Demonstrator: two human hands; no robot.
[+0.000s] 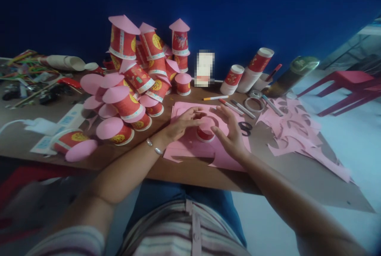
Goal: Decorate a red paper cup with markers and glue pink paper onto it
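A red paper cup [205, 137] stands upside down on pink paper sheets [190, 151], with a pink paper cone [208, 124] on top of it. To the left of the cone is my left hand [185, 124], its fingers stretched out and bent toward the paper. My right hand [232, 135] curves around the other side with thumb and fingers apart, the thumb at the cone's edge. Both hands are open around the cone; whether the fingertips press on it I cannot tell. Black scissors [245, 128] lie just right of my right hand, partly over the paper.
Several pink-topped red cups [125, 73] are piled at the left, near a power strip [67, 123]. Paper scraps [297, 129] cover the right. Stacked cups [257, 65], a tape roll [253, 104], markers [243, 109] and a bottle [293, 75] are behind.
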